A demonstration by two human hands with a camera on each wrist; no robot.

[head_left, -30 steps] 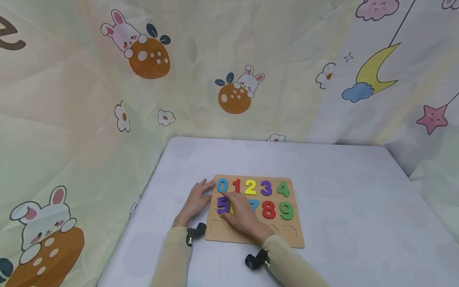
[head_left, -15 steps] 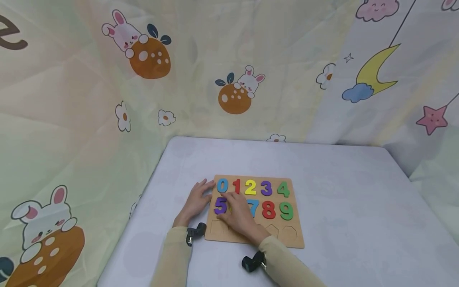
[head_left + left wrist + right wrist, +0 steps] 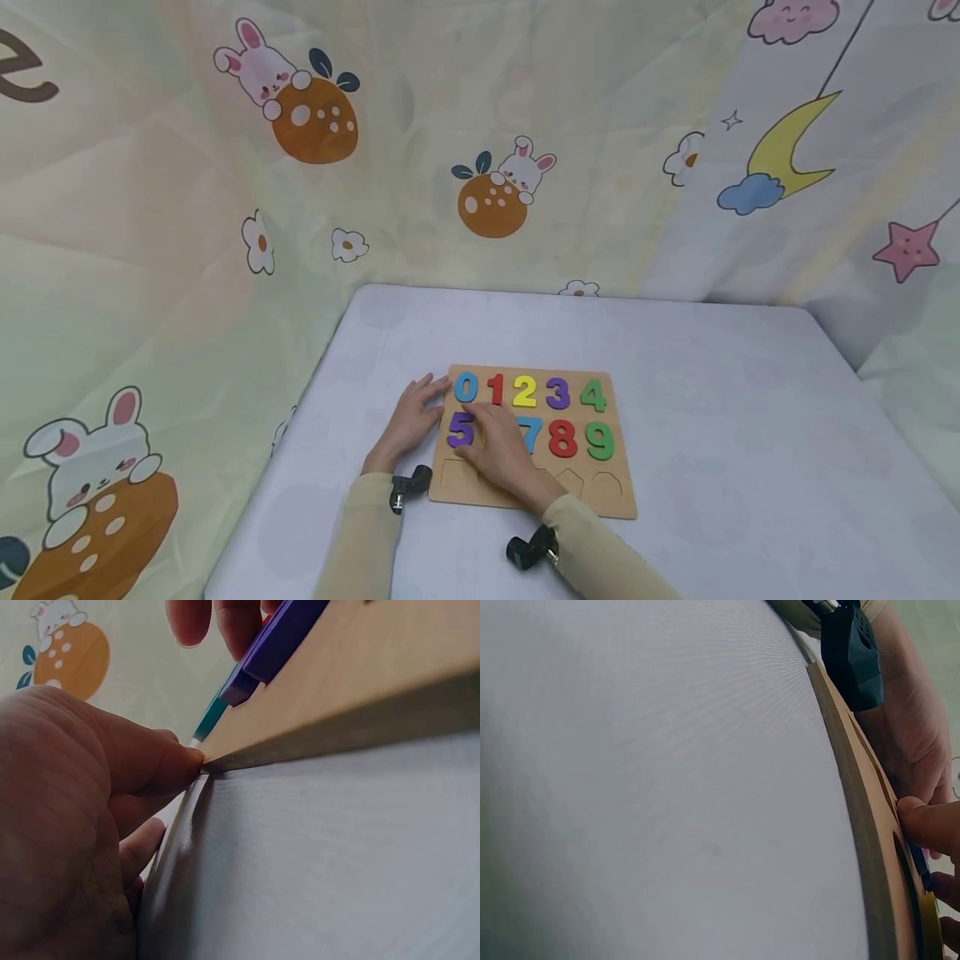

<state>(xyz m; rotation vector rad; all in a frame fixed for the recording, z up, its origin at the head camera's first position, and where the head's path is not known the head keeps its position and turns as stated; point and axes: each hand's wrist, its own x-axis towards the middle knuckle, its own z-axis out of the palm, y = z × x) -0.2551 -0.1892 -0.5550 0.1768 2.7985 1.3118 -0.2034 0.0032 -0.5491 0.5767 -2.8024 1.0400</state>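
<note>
A wooden number board (image 3: 517, 492) lies on the table with coloured digits in two rows. My right hand (image 3: 506, 446) reaches over its left part, thumb and index finger at the lower and upper ends of the purple number 5 (image 3: 461, 429), pinching it. That hand largely covers the yellow digit beside the 5. My left hand (image 3: 408, 421) rests at the board's left edge with fingers extended. In the left wrist view, the left thumb (image 3: 169, 761) touches the board's corner. The right thumb (image 3: 926, 825) lies close over the board in the right wrist view.
Along the board's top row stand the blue 0 (image 3: 466, 387), red 1 (image 3: 495, 389), yellow 2 (image 3: 524, 392), purple 3 and green 4. The blue 7, red 8 (image 3: 562, 438) and green 9 sit right of my hand. Outlined recesses (image 3: 606, 485) line the near row. Printed cloth hangs behind the table.
The purple 5 has shifted slightly left and straightened on the board, my right hand moving left with it. Over the last half second both hands stay nearly still.
</note>
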